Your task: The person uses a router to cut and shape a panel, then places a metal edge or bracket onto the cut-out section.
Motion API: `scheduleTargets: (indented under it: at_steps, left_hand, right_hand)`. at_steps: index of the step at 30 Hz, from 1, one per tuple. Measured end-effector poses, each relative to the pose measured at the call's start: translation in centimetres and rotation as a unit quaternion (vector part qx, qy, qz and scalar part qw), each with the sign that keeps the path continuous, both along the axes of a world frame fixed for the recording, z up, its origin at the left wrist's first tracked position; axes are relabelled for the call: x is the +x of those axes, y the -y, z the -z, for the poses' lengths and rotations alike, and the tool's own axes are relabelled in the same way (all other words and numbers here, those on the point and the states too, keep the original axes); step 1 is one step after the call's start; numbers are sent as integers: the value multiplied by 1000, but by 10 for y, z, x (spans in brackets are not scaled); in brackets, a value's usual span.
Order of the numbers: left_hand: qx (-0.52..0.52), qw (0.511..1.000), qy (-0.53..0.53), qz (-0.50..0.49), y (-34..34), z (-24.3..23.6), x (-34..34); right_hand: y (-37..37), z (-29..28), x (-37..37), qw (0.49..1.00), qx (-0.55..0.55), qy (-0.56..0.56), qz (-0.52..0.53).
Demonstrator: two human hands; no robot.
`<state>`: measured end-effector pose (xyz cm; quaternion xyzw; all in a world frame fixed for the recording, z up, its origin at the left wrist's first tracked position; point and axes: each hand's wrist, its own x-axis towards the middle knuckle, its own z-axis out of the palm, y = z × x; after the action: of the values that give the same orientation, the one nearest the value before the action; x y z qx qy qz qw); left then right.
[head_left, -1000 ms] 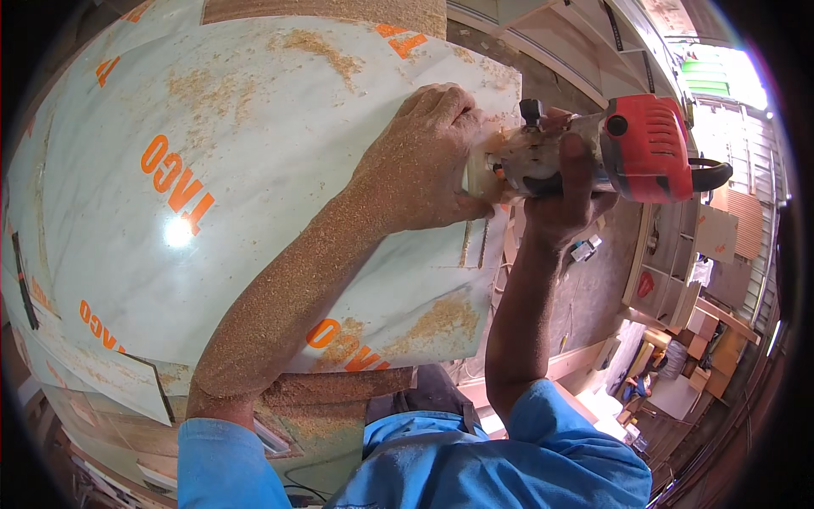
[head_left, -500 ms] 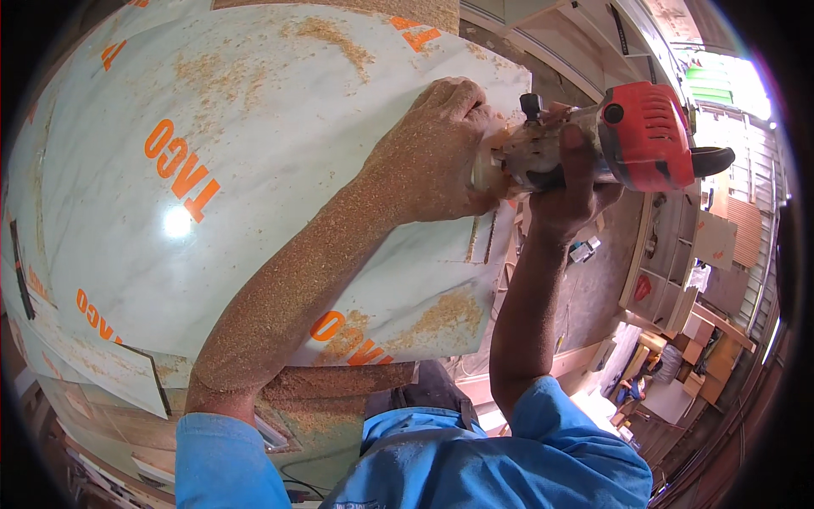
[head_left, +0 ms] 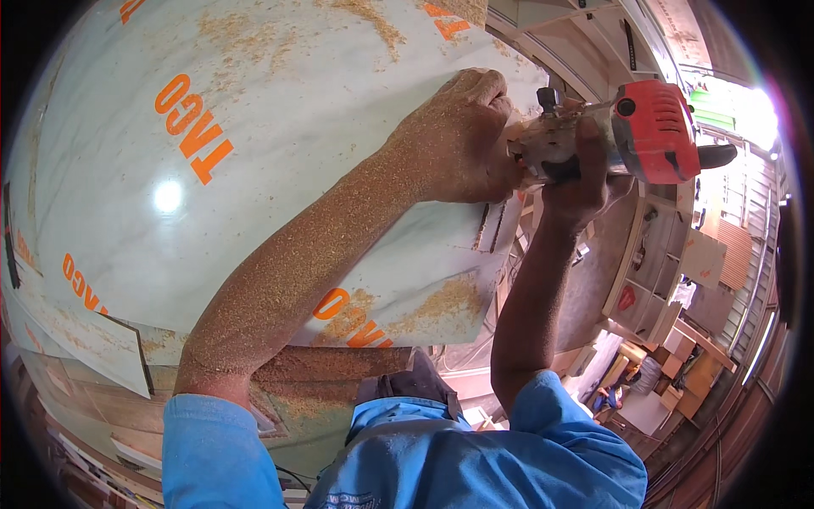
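A trim router (head_left: 649,131) with a red motor cap, a metal body and a black cord end lies sideways at the right edge of a large pale marble-patterned panel (head_left: 280,153). My right hand (head_left: 585,174) is wrapped round the router's body from below, its thumb laid along the metal. Against the router's base my left hand (head_left: 471,140) is closed, dusted with sawdust; the tips of its fingers are hidden at the panel's edge. The router's bit cannot be seen behind the hand and base. Orange lettering and sawdust cover parts of the panel.
Sawdust (head_left: 441,307) lies along the near edge of the panel. A smaller pale offcut (head_left: 102,352) sits at the lower left. Wooden shelving frames (head_left: 657,254) stand to the right, with stacked boards (head_left: 708,360) beyond them.
The whole view has shifted a little, with the panel appearing higher. Both hands keep their grip, and the router stays at about the same place on the panel's right edge.
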<state>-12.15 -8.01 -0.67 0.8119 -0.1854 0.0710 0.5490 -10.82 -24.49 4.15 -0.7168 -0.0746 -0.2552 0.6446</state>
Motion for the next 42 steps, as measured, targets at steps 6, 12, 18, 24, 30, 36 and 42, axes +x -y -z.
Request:
scheduleTargets:
  at_steps: [6, 12, 18, 24, 30, 36, 42]
  left_hand:
    - [23, 999, 16, 35, -3, -1, 2]
    - [24, 999, 14, 30, -4, -2, 3]
    - [51, 997, 35, 37, -2, 1, 6]
    - [33, 998, 39, 44, -4, 0, 4]
    - [54, 998, 19, 33, -1, -5, 5]
    - [34, 998, 48, 30, -5, -1, 5]
    - [36, 998, 22, 36, -6, -3, 5]
  right_hand:
    - [2, 2, 2, 1000, 17, -5, -10]
    - [3, 7, 2, 1000, -8, 6, 7]
    - [5, 9, 2, 1000, -22, 3, 10]
    - [6, 9, 3, 1000, 14, -20, -13]
    - [3, 6, 3, 1000, -6, -21, -1]
    - [2, 8, 5, 998, 44, -43, -6]
    - [3, 10, 6, 998, 42, -43, -4]
